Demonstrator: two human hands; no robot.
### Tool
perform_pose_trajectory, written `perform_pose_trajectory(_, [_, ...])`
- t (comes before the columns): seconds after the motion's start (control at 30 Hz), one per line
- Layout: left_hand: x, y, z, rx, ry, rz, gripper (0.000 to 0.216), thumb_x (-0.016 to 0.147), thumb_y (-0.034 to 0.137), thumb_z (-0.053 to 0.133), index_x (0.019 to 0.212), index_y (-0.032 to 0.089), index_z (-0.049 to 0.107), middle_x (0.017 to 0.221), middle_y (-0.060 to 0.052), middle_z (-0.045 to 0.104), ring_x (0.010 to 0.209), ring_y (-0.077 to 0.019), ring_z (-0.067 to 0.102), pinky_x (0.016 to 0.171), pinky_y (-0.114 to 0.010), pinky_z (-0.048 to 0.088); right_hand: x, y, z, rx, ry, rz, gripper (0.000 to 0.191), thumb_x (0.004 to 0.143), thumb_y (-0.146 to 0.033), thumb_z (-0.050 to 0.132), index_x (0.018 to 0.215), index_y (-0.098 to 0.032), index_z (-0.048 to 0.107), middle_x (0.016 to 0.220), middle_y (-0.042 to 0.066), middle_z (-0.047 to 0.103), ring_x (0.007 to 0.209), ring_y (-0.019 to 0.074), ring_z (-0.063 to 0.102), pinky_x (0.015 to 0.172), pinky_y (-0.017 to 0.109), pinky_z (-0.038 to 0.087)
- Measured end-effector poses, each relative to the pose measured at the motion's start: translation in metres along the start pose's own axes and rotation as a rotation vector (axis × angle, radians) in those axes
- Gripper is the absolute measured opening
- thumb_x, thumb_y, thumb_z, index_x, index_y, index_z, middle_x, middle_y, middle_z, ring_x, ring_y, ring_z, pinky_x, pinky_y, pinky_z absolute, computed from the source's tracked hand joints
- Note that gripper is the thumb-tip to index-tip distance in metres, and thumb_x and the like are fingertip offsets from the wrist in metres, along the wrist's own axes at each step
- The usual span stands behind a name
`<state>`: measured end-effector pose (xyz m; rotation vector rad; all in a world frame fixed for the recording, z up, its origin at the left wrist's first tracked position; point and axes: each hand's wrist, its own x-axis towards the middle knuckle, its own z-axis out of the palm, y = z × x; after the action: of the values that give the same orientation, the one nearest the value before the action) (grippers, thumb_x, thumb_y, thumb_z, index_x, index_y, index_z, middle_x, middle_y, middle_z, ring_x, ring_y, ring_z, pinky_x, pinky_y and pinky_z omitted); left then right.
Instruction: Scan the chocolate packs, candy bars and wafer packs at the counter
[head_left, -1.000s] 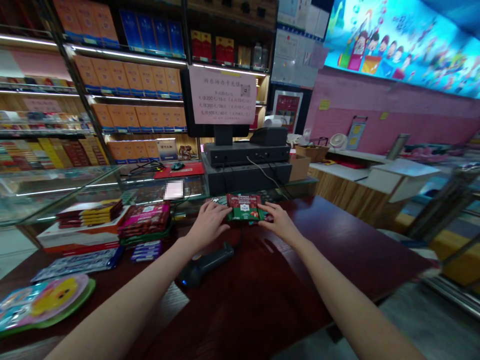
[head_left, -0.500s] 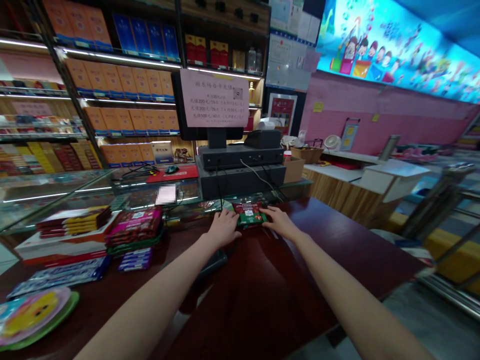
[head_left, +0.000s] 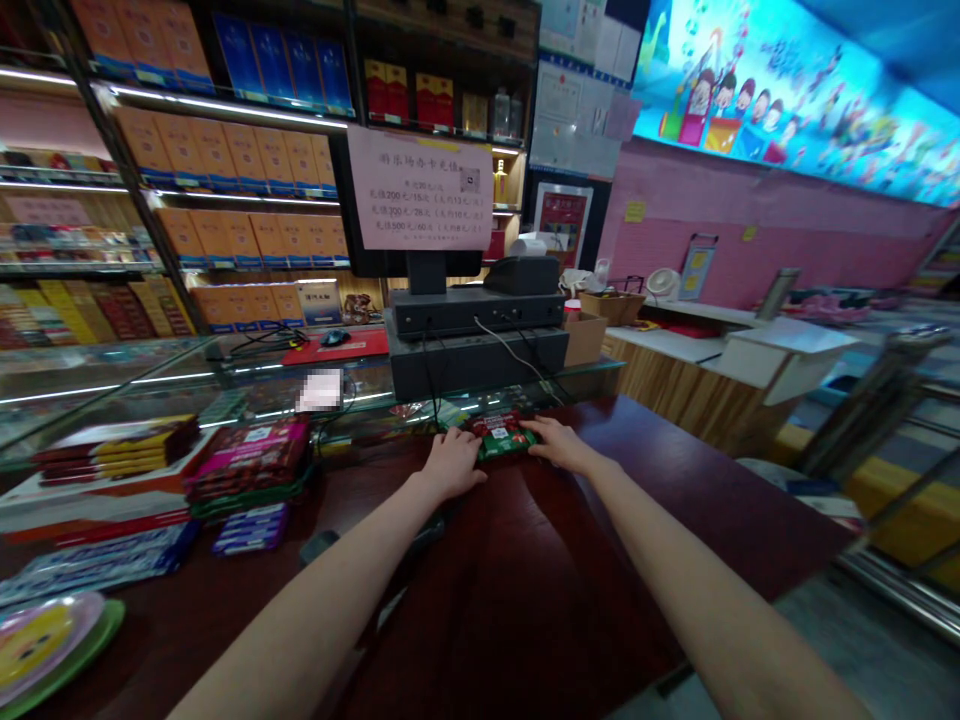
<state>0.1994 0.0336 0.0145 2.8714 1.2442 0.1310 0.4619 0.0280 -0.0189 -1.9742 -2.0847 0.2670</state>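
On the dark red-brown counter, a few glossy snack packets lie in a small pile, dark red at the far side and green at the near side. My left hand has its fingers against the pile's left edge, thumb toward me. Against the right edge press the bent fingertips of my right hand. The pile sits between both hands, low on the counter; its underside is hidden. Under my left forearm a dark object is partly covered.
A cash register with a paper sign stands behind the packets. To the left are a packet stack, purple-wrapped packs, blue-and-white packs and plates. The counter's right edge slopes down toward a metal rail.
The view has shifted slightly, so the goods on the left appear farther left. Both hands and the packets between them have moved a little to the right along the counter.
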Motion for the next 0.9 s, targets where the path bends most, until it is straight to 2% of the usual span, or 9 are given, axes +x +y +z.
perform_pose_trajectory(0.5, [0.001,-0.001,0.006,-0.014,-0.01,-0.021,0.06,0.084,0.043,0.068,0.138,0.022,0.055,0.142,-0.011,0.058,0.131,-0.0336,0.046,0.103,-0.05,0.042,0.003,0.011,0.006,0.071,0.025,-0.018,0.064,0.085,-0.029,0.07,0.146,-0.029,0.052,0.151,0.011,0.052,0.141,0.0298,0.046,0.116,0.05,0.032])
perform_pose_trajectory(0.9, [-0.003,-0.004,0.002,-0.005,-0.033,-0.049,0.069,0.083,0.045,0.069,0.145,0.021,0.049,0.14,-0.013,0.06,0.13,-0.0353,0.048,0.104,-0.05,0.041,-0.001,0.01,0.009,0.077,0.053,-0.051,0.065,0.082,-0.029,0.071,0.144,-0.027,0.054,0.149,0.01,0.054,0.138,0.0291,0.049,0.115,0.049,0.035])
